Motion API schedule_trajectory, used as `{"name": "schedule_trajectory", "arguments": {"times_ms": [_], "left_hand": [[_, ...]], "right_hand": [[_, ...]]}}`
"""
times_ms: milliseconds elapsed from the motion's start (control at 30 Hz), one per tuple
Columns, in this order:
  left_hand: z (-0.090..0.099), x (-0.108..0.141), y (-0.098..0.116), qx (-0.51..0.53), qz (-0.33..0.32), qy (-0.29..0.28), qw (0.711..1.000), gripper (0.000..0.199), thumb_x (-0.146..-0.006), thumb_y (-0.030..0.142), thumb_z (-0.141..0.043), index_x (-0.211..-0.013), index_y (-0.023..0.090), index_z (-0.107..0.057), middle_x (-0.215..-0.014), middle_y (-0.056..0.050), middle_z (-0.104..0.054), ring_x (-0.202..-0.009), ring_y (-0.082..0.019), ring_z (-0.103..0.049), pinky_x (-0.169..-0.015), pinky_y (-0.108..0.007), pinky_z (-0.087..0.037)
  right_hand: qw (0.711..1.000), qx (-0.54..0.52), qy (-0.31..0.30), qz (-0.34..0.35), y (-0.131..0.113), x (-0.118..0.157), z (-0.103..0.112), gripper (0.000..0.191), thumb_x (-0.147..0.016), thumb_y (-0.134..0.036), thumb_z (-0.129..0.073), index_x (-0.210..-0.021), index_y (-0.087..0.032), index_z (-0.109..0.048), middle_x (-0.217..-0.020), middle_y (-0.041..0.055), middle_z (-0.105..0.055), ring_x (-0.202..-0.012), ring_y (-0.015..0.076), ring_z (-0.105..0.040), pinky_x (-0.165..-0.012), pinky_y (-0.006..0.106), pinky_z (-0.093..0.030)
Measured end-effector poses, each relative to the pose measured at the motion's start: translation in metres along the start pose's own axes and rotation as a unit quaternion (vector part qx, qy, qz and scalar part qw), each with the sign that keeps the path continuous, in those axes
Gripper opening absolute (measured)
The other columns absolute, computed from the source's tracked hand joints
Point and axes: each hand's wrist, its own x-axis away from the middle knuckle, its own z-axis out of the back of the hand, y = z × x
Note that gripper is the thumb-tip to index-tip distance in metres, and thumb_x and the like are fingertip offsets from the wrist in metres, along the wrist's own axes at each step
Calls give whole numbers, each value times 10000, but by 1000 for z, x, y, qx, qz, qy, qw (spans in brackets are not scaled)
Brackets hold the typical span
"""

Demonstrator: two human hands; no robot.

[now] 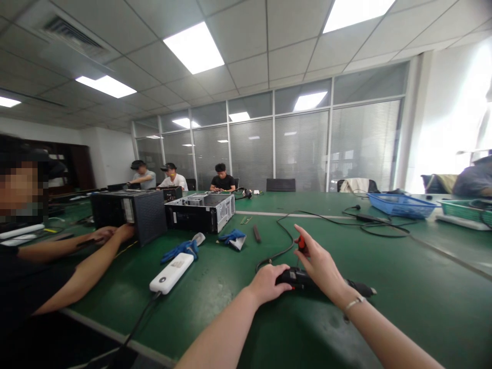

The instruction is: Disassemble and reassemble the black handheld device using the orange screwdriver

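Note:
My left hand [269,283] is closed round the cord end of a black corded electric screwdriver [303,278], which lies across the green table. Above that tool, my right hand [322,264] pinches the red handle of a small screwdriver [303,244]. Its thin shaft points down towards the black body; whether the tip touches it cannot be made out. The tool's narrow metal nose [372,292] shows to the right, beyond my right wrist. A black cord [287,233] runs from the left hand's end up the table. My right forearm covers part of the tool.
A white power strip [171,274] and blue gloves [232,238] lie to the left. Beyond them stand computer cases [200,211], one worked on by a co-worker's hands [115,233]. A blue basket [402,206], a green basket [465,210] and cables are at the right.

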Motion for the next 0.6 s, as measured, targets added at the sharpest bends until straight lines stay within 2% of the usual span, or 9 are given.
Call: {"name": "schedule_trajectory", "arguments": {"times_ms": [100, 333, 467, 533, 600], "left_hand": [[-2, 1, -2, -3, -12, -2, 1000, 454, -817, 439, -646, -1212, 238, -547, -1096, -49, -679, -989, -254, -644, -869, -321, -472], [-3, 2, -4, -4, -5, -5, 1000, 443, -811, 459, -643, -1191, 243, -567, -1049, -53, -690, -960, -260, -655, -850, -328, -486], [-1, 2, -1, 6, -2, -12, 1000, 455, -818, 457, -638, -1211, 241, -556, -1084, -59, -681, -986, -262, -649, -873, -333, -482], [-1, 2, 0, 8, 2, -12, 1000, 464, -815, 452, -643, -1218, 239, -552, -1089, -59, -680, -985, -264, -649, -878, -337, -482], [0, 2, 1, 6, 3, -8, 1000, 452, -814, 441, -648, -1207, 237, -557, -1068, -52, -683, -974, -262, -651, -868, -332, -483]], "right_hand": [[999, -35, -1, 16, 1, -8, -7, 622, -864, -263, -421, -1463, -246, -255, -1076, 91, -575, -868, 211, -613, -773, 337, -535], [999, -15, 37, -15, 7, 4, -8, 607, -855, -371, -488, -1439, -297, -338, -961, 62, -582, -733, 207, -619, -724, 353, -549], [994, -100, 27, -38, 7, 12, -7, 645, -865, -330, -468, -1469, -274, -252, -1055, 71, -616, -898, 217, -649, -834, 349, -538], [995, -88, 39, -34, 7, 11, -6, 645, -854, -362, -497, -1453, -256, -285, -1091, 89, -600, -925, 233, -636, -829, 365, -538], [997, -42, 53, -27, 6, 10, -5, 611, -844, -402, -526, -1415, -252, -363, -1055, 93, -587, -842, 229, -627, -766, 371, -544]]}}
